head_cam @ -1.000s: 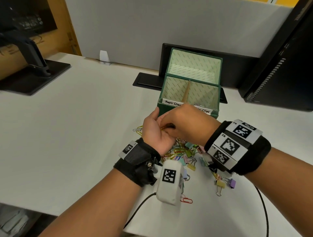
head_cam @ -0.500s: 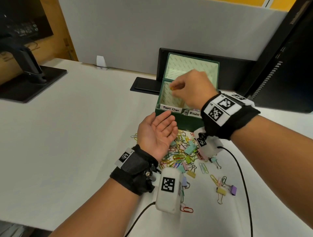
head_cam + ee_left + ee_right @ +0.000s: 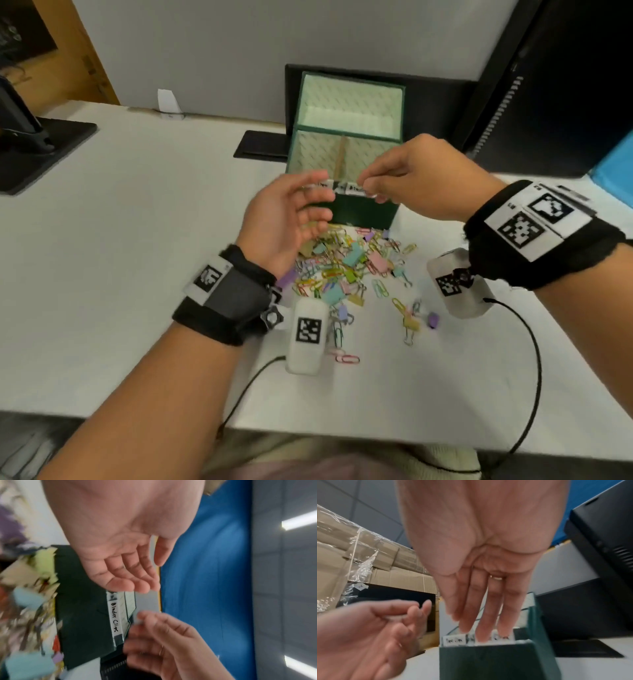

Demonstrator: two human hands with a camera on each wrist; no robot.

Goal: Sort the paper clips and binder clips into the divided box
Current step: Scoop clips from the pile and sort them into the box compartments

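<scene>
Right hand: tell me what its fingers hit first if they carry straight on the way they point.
Probably the white-labelled front rim of the dark green divided box. The right hand has its fingertips just over that rim; depth is unclear.

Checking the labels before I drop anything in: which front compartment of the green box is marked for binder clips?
The right-hand front compartment: its white label reads "Binder Clips"; the left compartment's label reads "Paper Clips".

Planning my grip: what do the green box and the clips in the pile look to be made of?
Green box: likely rigid card, matte covering, patterned paper lining, thin flat walls. Pile of clips: paper clips look like coated wire; binder clips appear painted pastel metal with bare wire handles.
</scene>
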